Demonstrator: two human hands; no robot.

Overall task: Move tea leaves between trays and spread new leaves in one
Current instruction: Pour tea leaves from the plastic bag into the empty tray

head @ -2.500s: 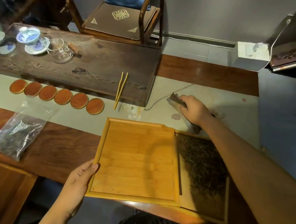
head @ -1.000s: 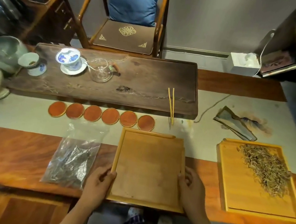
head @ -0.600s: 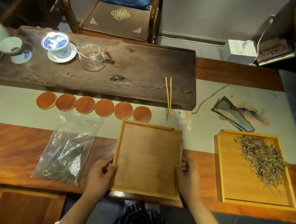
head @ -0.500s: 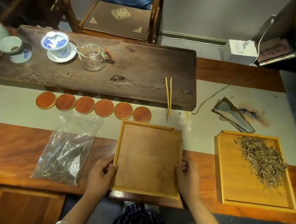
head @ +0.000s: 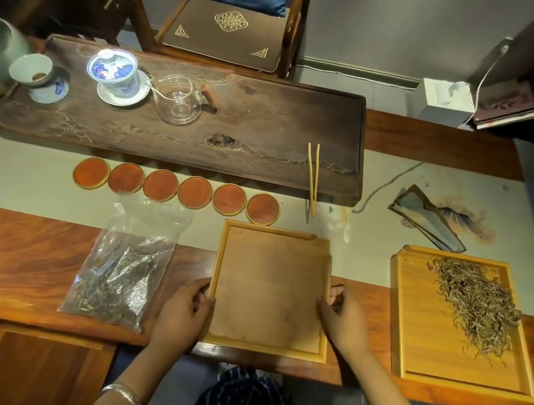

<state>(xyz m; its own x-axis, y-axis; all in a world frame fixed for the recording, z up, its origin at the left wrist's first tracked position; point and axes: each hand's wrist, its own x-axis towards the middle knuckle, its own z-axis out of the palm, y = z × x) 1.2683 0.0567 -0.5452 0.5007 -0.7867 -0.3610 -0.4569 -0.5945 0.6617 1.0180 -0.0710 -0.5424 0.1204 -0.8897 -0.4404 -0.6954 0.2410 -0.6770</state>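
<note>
Empty tray (head: 271,289) sat at near table edge, centre. Left hand (head: 181,312) and right hand (head: 343,318) gripped its side rims, fingers curled. Tea leaves (head: 475,306) lay heaped in right tray (head: 398,312); leaf bag (head: 120,270) lay left. Best seat tray flat, square — then fetch bag, scatter thinly.

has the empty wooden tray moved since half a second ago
No. The empty wooden tray lies as before, its far edge just below the last round orange coaster, both hands at its sides.
</note>
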